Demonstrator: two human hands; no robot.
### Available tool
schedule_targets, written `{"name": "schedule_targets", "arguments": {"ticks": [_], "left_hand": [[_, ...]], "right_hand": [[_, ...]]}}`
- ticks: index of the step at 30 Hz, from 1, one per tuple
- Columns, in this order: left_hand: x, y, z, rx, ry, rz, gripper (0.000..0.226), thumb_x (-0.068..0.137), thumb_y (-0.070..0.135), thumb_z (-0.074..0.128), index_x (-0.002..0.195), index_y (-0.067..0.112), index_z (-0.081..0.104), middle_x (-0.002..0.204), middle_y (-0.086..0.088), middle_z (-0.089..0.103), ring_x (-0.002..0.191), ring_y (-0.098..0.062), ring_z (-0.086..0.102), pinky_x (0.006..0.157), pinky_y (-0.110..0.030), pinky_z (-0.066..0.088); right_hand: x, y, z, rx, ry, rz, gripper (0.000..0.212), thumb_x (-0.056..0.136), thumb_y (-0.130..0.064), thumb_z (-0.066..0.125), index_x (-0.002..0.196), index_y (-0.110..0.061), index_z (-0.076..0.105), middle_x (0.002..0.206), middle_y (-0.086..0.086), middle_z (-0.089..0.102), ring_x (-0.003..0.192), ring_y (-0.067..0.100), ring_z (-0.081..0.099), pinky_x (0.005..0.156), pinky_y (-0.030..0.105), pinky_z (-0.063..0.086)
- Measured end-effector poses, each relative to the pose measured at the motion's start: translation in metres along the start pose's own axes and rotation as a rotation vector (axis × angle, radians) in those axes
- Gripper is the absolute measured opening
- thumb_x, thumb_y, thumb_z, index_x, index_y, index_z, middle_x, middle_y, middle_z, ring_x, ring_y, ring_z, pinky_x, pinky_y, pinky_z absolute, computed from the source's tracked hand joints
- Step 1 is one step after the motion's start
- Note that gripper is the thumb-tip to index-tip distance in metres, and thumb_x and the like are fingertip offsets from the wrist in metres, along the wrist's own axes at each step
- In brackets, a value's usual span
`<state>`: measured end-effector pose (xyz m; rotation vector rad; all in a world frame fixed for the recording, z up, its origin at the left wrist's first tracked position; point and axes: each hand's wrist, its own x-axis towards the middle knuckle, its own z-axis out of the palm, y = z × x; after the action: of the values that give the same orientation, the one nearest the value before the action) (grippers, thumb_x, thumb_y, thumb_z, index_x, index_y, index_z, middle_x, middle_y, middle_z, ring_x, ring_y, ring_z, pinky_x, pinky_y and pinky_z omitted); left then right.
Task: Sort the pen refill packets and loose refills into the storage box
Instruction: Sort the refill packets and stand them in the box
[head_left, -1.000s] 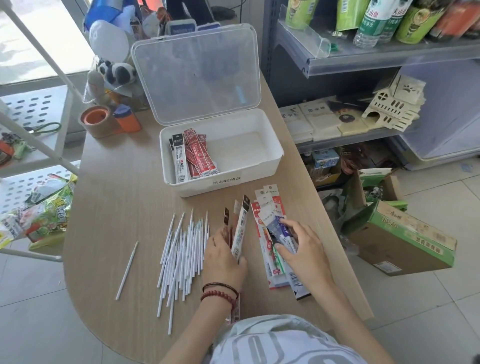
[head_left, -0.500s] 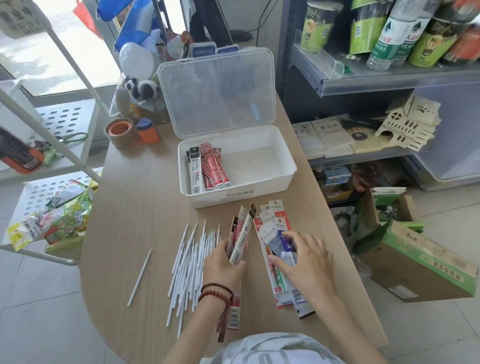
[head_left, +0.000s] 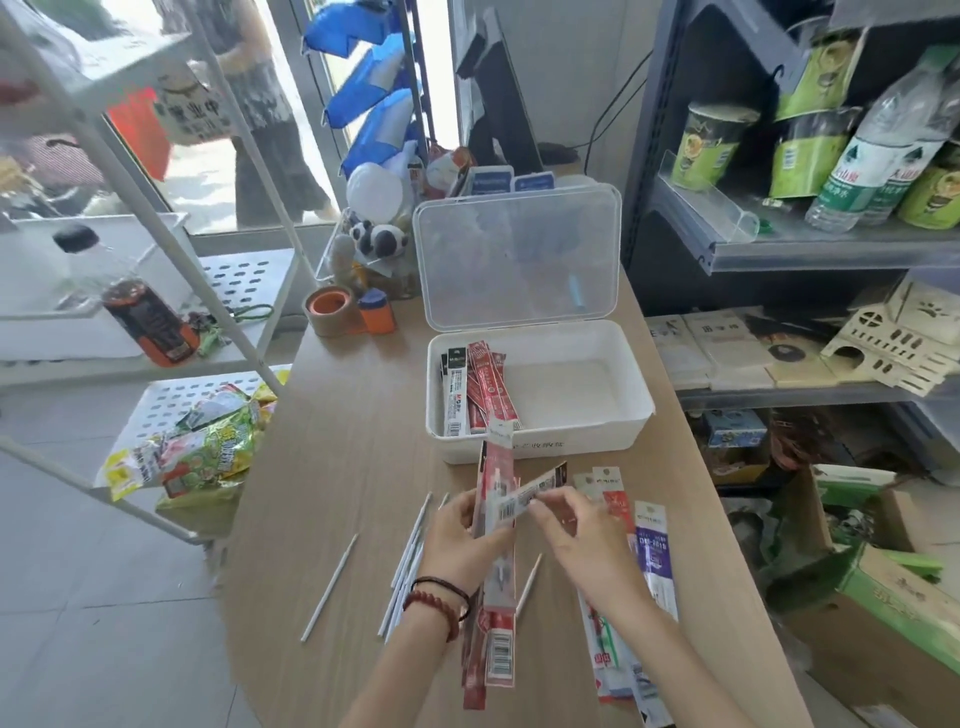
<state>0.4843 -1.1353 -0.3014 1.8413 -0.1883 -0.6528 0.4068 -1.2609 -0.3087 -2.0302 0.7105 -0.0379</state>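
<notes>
The white storage box (head_left: 540, 431) stands open on the wooden table, several refill packets (head_left: 478, 389) lying in its left side. My left hand (head_left: 462, 540) grips a bundle of long red packets (head_left: 496, 519), held upright above the table. My right hand (head_left: 576, 525) pinches a black-and-white packet (head_left: 530, 496) lying across that bundle. More packets (head_left: 649, 551), one of them purple, lie on the table under and right of my right hand. Loose white refills (head_left: 410, 566) are spread left of my left hand, and one refill (head_left: 330, 595) lies apart.
The box's clear lid (head_left: 519, 260) stands up behind it. A tape roll (head_left: 332, 312) and an orange container (head_left: 376, 312) sit at the back left. A white rack with snack bags (head_left: 202, 452) is on the left, grey shelves on the right, cartons (head_left: 893, 597) on the floor.
My left hand has lifted its packets off the table. My right hand left the packet pile and now pinches a packet at the bundle. The camera view tilted upward.
</notes>
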Motion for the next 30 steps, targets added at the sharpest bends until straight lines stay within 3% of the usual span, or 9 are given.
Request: {"name": "schedule_targets", "arguments": {"ticks": [2, 5, 10, 13, 17, 21, 24, 26, 30], "left_hand": [[-0.003, -0.003, 0.0, 0.017, -0.02, -0.005, 0.03, 0.078, 0.004, 0.069, 0.104, 0.018, 0.065, 0.093, 0.003, 0.071, 0.081, -0.003, 0.067, 0.066, -0.014, 0.052], [-0.007, -0.004, 0.002, 0.009, -0.06, -0.006, 0.032, 0.078, 0.004, 0.07, 0.106, 0.019, 0.065, 0.094, 0.002, 0.071, 0.086, -0.009, 0.068, 0.071, -0.019, 0.055], [-0.012, -0.004, 0.001, -0.041, -0.112, -0.001, 0.036, 0.079, 0.003, 0.07, 0.11, 0.019, 0.061, 0.093, 0.002, 0.07, 0.078, 0.0, 0.067, 0.067, -0.017, 0.054], [-0.014, -0.005, -0.002, -0.105, -0.14, -0.03, 0.032, 0.081, 0.004, 0.069, 0.107, 0.02, 0.059, 0.089, 0.0, 0.07, 0.073, -0.004, 0.067, 0.066, -0.02, 0.055], [-0.013, -0.006, -0.002, -0.159, -0.132, -0.061, 0.032, 0.082, 0.004, 0.068, 0.107, 0.02, 0.058, 0.088, -0.003, 0.071, 0.072, -0.01, 0.067, 0.065, -0.023, 0.055], [-0.011, -0.007, -0.002, -0.192, -0.129, -0.065, 0.036, 0.082, 0.004, 0.068, 0.113, 0.017, 0.056, 0.096, -0.009, 0.072, 0.08, -0.014, 0.07, 0.067, -0.023, 0.055], [-0.012, -0.009, 0.003, -0.198, -0.151, -0.066, 0.035, 0.083, 0.007, 0.067, 0.114, 0.019, 0.056, 0.091, -0.003, 0.072, 0.08, -0.012, 0.068, 0.069, -0.022, 0.054], [-0.012, -0.011, 0.005, -0.18, -0.157, -0.065, 0.034, 0.085, 0.011, 0.066, 0.116, 0.021, 0.056, 0.093, -0.002, 0.071, 0.083, -0.013, 0.067, 0.073, -0.024, 0.054], [-0.014, -0.011, 0.003, -0.187, -0.173, -0.059, 0.038, 0.086, 0.01, 0.064, 0.12, 0.024, 0.053, 0.104, -0.003, 0.07, 0.095, -0.018, 0.067, 0.084, -0.033, 0.055]], "right_hand": [[-0.003, -0.004, 0.002, 0.071, -0.029, 0.055, 0.02, 0.095, -0.045, 0.052, 0.106, -0.029, 0.056, 0.091, -0.022, 0.057, 0.085, -0.011, 0.054, 0.064, 0.004, 0.039], [-0.003, -0.003, 0.005, 0.159, -0.017, 0.126, 0.024, 0.092, -0.051, 0.053, 0.099, -0.027, 0.055, 0.091, -0.016, 0.064, 0.084, -0.001, 0.063, 0.059, 0.01, 0.039], [0.001, -0.001, 0.006, 0.41, 0.003, 0.206, 0.043, 0.077, -0.049, 0.07, 0.106, -0.022, 0.054, 0.095, -0.004, 0.073, 0.082, 0.009, 0.072, 0.073, 0.032, 0.058], [0.003, -0.005, 0.005, 0.549, 0.029, 0.208, 0.062, 0.067, -0.041, 0.078, 0.116, -0.021, 0.045, 0.095, 0.0, 0.074, 0.082, 0.016, 0.073, 0.079, 0.042, 0.059], [0.003, -0.011, 0.006, 0.69, 0.054, 0.217, 0.061, 0.074, -0.021, 0.08, 0.122, -0.021, 0.042, 0.091, 0.001, 0.074, 0.073, 0.014, 0.073, 0.063, 0.027, 0.057], [0.005, -0.009, 0.004, 0.781, 0.053, 0.225, 0.067, 0.075, -0.015, 0.08, 0.128, -0.021, 0.04, 0.091, 0.001, 0.076, 0.074, 0.015, 0.073, 0.064, 0.023, 0.057], [0.006, -0.009, 0.004, 0.722, 0.02, 0.206, 0.053, 0.078, -0.016, 0.078, 0.12, -0.019, 0.046, 0.09, -0.001, 0.076, 0.08, 0.01, 0.073, 0.063, 0.017, 0.055], [0.006, -0.009, 0.005, 0.691, -0.004, 0.193, 0.045, 0.08, -0.016, 0.076, 0.12, -0.012, 0.055, 0.091, -0.001, 0.076, 0.083, 0.012, 0.073, 0.068, 0.02, 0.056], [0.005, -0.009, 0.006, 0.665, 0.02, 0.169, 0.022, 0.087, -0.023, 0.069, 0.107, -0.015, 0.062, 0.091, -0.001, 0.076, 0.084, 0.013, 0.073, 0.076, 0.029, 0.058]]}}
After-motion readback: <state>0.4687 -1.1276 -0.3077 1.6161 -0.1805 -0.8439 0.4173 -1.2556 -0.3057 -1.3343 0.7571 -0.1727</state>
